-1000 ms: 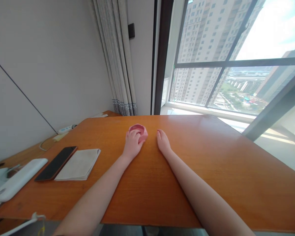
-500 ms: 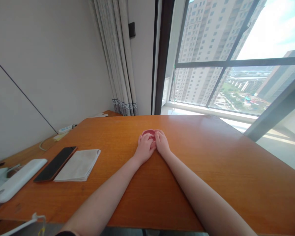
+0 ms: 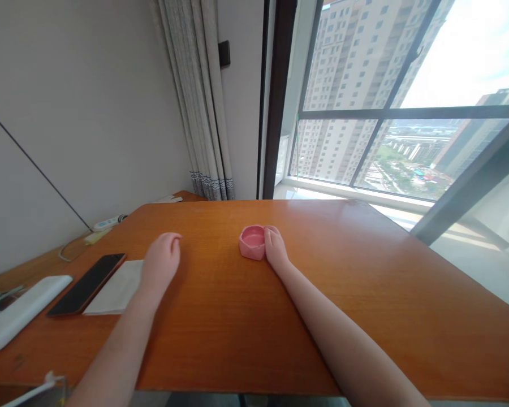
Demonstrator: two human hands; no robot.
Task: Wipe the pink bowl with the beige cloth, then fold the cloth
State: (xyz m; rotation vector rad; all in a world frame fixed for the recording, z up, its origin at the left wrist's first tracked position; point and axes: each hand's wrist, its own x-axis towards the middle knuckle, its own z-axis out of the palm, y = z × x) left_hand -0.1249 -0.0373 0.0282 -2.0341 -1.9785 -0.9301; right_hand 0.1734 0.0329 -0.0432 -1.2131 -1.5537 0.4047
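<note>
A small pink faceted bowl sits upright near the middle of the wooden table. My right hand is against its right side, fingers together along the wall and rim. The inside of the bowl shows its pink floor. To the left, my left hand is above the table, apart from the bowl, with its fingers curled in. Whatever it may hold is hidden by the back of the hand. Under and beside the left wrist lies a folded white cloth or paper, partly covered by the arm.
A dark phone lies left of the white cloth, with a long white device farther left. A power strip and cable run along the wall. A curtain hangs behind, and a window is at right.
My left hand has come off the pink bowl and moved left, near the white cloth, its fingers curled. The right hand stays at the bowl. The view has shifted slightly.
</note>
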